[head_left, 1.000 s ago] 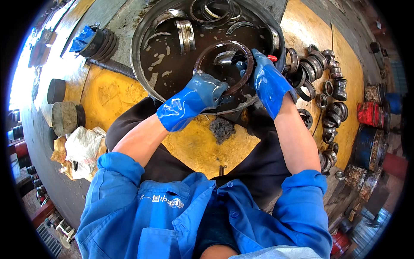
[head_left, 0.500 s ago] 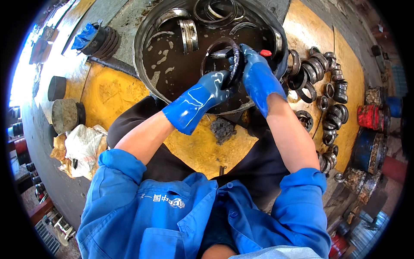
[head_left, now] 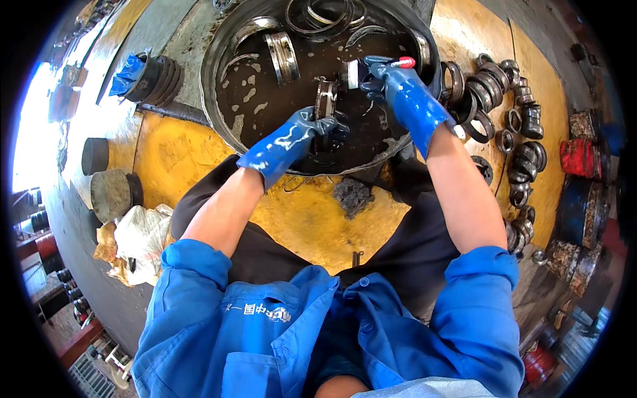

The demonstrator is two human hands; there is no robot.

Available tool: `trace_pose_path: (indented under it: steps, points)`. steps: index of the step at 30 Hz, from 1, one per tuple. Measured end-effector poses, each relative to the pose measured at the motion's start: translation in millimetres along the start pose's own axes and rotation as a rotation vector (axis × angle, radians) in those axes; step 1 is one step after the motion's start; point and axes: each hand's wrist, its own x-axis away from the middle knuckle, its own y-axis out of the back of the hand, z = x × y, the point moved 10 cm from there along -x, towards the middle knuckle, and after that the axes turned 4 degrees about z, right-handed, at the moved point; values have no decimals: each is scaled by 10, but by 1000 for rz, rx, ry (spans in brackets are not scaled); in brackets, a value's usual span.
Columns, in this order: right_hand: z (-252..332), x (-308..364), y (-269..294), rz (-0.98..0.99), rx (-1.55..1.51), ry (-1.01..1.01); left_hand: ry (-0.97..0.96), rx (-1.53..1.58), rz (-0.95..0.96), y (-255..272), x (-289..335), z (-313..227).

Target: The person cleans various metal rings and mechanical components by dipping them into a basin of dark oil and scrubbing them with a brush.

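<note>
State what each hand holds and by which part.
Left hand: metal ring, by its near side. Right hand: red-ended tool, apparently a brush, by its handle.

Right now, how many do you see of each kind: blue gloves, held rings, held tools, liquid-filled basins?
Blue gloves: 2
Ring in the left hand: 1
Red-ended tool in the right hand: 1
Liquid-filled basin: 1
Total: 5

Metal ring (head_left: 325,99), shiny, stands near upright, roughly edge-on to view, gripped in the left hand (head_left: 306,129) over the basin (head_left: 210,99); brush-like tool (head_left: 353,75), pale-headed, red-ended, lies crosswise in the right hand (head_left: 400,85), head just right of ring.
</note>
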Motion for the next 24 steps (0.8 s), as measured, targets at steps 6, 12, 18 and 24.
trace_pose_path:
  steps: [6, 12, 18, 24]
  points:
    - [345, 67, -396, 212, -25, 64, 91, -89, 36, 188, 53, -15]
    - [495, 144, -554, 281, 110, 61, 161, -242, 61, 165, 106, -98]
    - [889, 551, -993, 447, 140, 438, -208, -628, -150, 283, 501, -725]
    - [948, 907, -1068, 393, 94, 303, -122, -821, -143, -40, 454, -746]
